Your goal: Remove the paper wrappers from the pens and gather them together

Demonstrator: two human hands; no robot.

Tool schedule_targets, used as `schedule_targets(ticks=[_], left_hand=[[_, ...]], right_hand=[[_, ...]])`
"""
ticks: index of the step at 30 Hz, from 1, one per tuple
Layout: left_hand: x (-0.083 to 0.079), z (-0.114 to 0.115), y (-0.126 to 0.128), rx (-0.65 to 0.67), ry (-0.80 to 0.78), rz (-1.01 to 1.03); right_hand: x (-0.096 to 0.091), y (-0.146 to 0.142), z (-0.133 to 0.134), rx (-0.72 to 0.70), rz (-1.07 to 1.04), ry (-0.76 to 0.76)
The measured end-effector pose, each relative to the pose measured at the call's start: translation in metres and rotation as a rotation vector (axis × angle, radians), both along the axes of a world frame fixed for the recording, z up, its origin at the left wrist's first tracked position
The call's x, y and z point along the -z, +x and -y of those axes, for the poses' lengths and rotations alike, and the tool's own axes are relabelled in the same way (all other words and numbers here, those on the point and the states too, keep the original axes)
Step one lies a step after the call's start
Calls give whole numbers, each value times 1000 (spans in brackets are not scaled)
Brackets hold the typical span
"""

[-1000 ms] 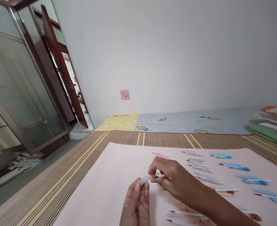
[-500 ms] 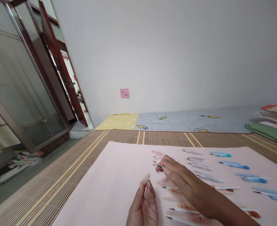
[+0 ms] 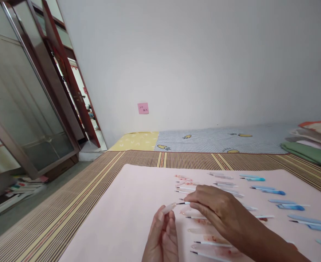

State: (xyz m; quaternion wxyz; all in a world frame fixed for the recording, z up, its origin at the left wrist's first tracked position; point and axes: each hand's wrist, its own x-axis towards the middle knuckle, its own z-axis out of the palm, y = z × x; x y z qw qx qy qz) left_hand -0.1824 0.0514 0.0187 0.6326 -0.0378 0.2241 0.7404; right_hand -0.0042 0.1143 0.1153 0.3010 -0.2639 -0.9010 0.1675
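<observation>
My left hand [image 3: 161, 236] is closed on a translucent pen barrel [image 3: 169, 208], pinched between thumb and fingers and tilted up to the right. Between the fingertips of my right hand [image 3: 212, 203] is a thin white pen refill [image 3: 187, 203], its dark tip pointing left. That tip is at or very near the barrel's upper end; I cannot tell whether it has entered. Under and around my right hand lie more white refills [image 3: 212, 243] and reddish pen parts [image 3: 184, 178], partly hidden by the hand and forearm.
Blue pen parts [image 3: 273, 191] and greyish ones [image 3: 223, 177] lie in rows on the right of the pink sheet [image 3: 113, 214]. The sheet rests on a striped mat [image 3: 67, 207]. Folded cloths [image 3: 308, 153] are stacked at the far right, and a pink note [image 3: 143, 108] is on the wall.
My right hand has picked up a refill and brought it towards the barrel. My left hand has shifted slightly left, and the barrel now tilts more to the right.
</observation>
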Motion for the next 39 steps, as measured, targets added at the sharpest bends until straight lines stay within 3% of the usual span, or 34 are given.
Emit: schedule_targets(ticks=[4,12,19,26,33,39], left_hand=[[-1,1,5,-19,1,-17],[-20,7,16,-160,-82,-214],[-22,7,13,-148,-83,-300],[-38,12,27,-145,-62,-376],[-41,13,36,-123,7,-350],[-34,12,31,-128,-59,-246]], right_hand=[[0,1,1,4,43,107],[-2,0,8,-12,119,304],[4,-3,10,-28,64,368],[11,-7,10,-67,-11,474],[20,-28,29,-37,-320,257],[16,-23,26,23,-558,-324]])
